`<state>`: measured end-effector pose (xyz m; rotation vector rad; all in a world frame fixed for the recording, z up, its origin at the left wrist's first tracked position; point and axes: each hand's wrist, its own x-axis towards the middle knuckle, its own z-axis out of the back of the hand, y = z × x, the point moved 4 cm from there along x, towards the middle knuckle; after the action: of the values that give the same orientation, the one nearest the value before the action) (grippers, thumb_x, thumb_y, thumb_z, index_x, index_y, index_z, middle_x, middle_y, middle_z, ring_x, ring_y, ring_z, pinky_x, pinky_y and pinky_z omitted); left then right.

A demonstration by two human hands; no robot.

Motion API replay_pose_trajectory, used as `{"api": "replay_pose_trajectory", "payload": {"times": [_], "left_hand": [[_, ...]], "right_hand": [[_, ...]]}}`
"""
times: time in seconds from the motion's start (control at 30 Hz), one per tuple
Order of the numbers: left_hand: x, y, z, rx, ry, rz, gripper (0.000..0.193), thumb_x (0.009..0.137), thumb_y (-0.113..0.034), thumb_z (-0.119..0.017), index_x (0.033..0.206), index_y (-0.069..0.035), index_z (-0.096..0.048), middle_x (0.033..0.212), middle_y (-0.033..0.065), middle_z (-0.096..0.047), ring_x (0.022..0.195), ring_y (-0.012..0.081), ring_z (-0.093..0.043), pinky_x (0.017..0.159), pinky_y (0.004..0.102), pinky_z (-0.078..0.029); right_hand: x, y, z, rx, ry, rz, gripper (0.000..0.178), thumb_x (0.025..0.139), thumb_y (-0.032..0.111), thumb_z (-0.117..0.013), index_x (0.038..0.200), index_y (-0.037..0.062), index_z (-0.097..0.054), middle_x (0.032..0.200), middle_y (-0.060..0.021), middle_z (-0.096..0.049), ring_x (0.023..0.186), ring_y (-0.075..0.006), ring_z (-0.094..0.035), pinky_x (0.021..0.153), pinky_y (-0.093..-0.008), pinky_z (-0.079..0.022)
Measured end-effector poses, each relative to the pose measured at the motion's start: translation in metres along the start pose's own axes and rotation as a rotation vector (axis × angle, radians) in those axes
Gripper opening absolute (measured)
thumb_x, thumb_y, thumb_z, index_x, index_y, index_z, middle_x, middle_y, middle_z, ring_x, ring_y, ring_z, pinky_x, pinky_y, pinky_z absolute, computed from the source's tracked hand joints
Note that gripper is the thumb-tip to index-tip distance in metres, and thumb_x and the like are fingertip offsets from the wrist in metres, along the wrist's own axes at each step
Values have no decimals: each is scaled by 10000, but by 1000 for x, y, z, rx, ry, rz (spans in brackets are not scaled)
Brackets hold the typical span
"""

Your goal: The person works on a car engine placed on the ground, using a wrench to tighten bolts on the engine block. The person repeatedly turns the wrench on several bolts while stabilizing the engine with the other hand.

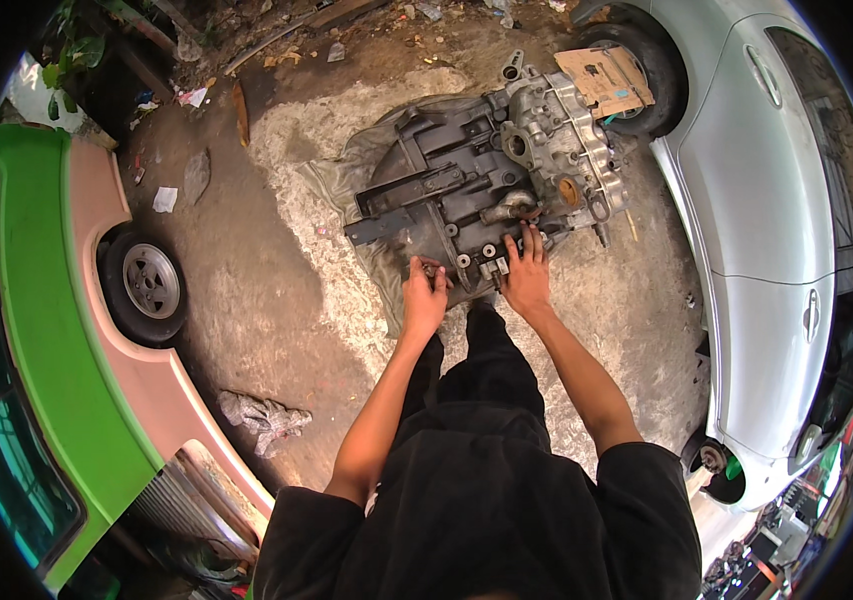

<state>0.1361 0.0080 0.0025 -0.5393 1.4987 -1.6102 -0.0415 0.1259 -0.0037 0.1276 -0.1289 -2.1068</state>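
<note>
An engine block (pixel 462 190), dark and greasy, lies in front of me on a crumpled grey-green cloth (pixel 347 180). Its lighter metal cylinder head (pixel 562 135) points to the far right. My left hand (pixel 424 298) is at the block's near left edge, with its fingers curled together; what they pinch is too small and dark to make out. Flat on the block's near right part rests my right hand (pixel 527 275), fingers stretched forward near a round pipe fitting (pixel 515 207). Several round metal bosses (pixel 464 260) show between the hands.
A green and pink vehicle (pixel 97 250) stands on the left, a silver car (pixel 762 230) on the right. Cardboard (pixel 607 82) leans against the car's wheel (pixel 669 85). A rag (pixel 265 422) lies on the concrete at left. Leaves and litter (pixel 337 50) are scattered at the far side.
</note>
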Motion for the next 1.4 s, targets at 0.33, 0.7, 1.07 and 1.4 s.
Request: {"api": "replay_pose_trajectory", "payload": {"times": [0.33,0.7,1.07,1.4], "left_hand": [[98,31,-15,305,-61,147,298,1004,-201,-539,1032,88,-603,901,265,-689,824,422,-673,733,507,-513],[92,27,-5,613,-63,100,352,997,-263,-538,960,69,-647,949,293,-691,909,463,-667,798,541,-538],[28,27,21,-139,-259,173,242,988,-108,-618,1122,72,-526,839,158,-690,661,190,-684,581,310,-547],[-35,78,2,-159,48,362,66,984,24,-481,1044,2,-498,915,164,-670,728,199,-648,651,331,-510]], "right_hand": [[-2,2,3,25,-10,-3,832,744,243,-799,1464,135,-396,1588,-180,-212,1497,-370,-164,1196,-527,-227],[-2,3,5,23,-8,-9,831,747,227,-794,1465,140,-384,1586,-176,-219,1498,-363,-163,1194,-523,-240],[-3,1,3,52,-14,-15,828,738,203,-788,1464,143,-394,1589,-165,-220,1503,-355,-157,1194,-526,-235],[-2,3,4,33,12,-20,829,754,209,-778,1477,143,-376,1598,-172,-195,1504,-368,-146,1180,-527,-255]]}}
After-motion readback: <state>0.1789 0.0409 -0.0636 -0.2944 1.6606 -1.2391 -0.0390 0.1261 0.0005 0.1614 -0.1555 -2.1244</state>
